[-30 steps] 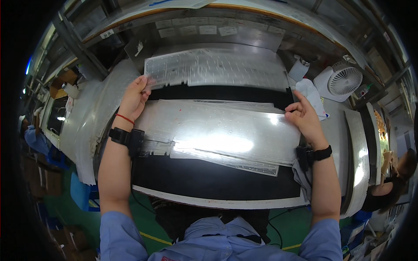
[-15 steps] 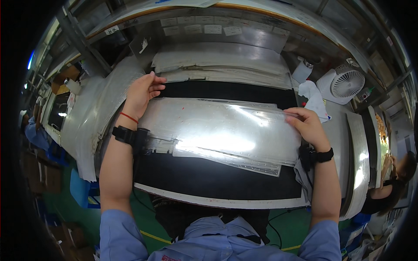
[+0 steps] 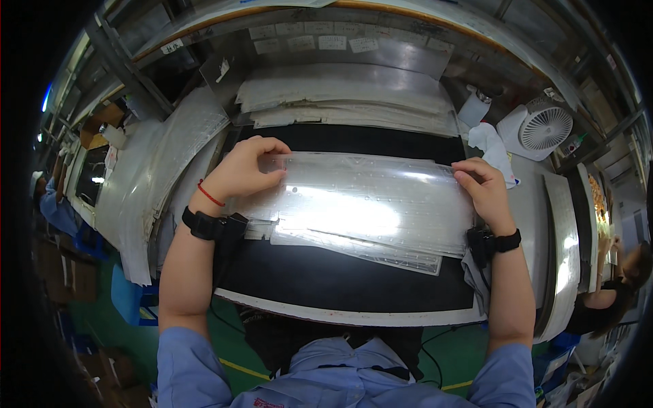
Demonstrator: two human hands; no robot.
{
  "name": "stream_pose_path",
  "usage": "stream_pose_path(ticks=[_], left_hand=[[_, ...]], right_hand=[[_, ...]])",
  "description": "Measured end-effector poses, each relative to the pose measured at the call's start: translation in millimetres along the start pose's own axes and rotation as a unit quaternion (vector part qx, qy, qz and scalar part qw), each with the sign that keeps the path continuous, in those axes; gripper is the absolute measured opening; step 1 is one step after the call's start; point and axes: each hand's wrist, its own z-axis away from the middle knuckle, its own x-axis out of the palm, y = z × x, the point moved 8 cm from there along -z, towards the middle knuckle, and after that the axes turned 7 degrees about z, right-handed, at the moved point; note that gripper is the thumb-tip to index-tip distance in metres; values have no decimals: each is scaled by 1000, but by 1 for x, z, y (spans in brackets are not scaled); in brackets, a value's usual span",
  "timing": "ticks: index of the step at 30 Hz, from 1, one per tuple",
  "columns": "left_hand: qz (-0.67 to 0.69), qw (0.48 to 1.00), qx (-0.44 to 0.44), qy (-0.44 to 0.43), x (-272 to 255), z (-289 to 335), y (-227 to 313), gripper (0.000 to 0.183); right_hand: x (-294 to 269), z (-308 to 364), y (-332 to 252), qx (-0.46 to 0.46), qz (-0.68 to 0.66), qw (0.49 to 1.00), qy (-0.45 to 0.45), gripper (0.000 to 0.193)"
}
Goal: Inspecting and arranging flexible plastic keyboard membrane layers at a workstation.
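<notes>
A stack of clear plastic sheets (image 3: 381,194) lies on a black mat (image 3: 340,275) in front of me, glare across its middle. My right hand (image 3: 484,190) pinches the far right corner of the top sheet between thumb and fingers. At the stack's far left corner is my left hand (image 3: 248,170), its thumb over the sheet and its fingers curled at the far edge. A gap shows between that thumb and the fingertips. Lower sheets stick out unevenly along the near side.
More clear sheets (image 3: 340,88) are piled behind the mat, and another pile (image 3: 146,170) slopes at the left. At the right stand a white fan (image 3: 544,129), a bottle (image 3: 475,107) and a white cloth (image 3: 495,151). Co-workers sit at both far sides.
My left hand has moved down and to the right, from beyond the stack to its far left corner. My right hand stays at the right corner, with the sheet's edge shifted slightly.
</notes>
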Motion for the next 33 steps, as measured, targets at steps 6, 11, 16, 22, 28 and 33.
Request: stream_pose_path(ticks=[6,11,16,22,28,33], left_hand=[[59,996,-54,-27,10,-2,-1,21],[133,986,-89,-35,15,-1,-9,22],[181,976,-121,-31,17,0,-13,33],[189,973,-126,-33,16,1,-16,34],[198,971,-127,-39,16,1,-18,36],[203,970,-125,-46,18,0,-20,35]], right_hand=[[0,0,-1,-7,7,1000,6,16],[1,0,-3,-14,27,1000,4,17],[1,0,-2,-17,43,999,0,18],[1,-1,-4,-23,53,998,-1,18],[1,0,-5,-25,54,998,-1,19],[1,0,-4,-20,59,998,-2,19]])
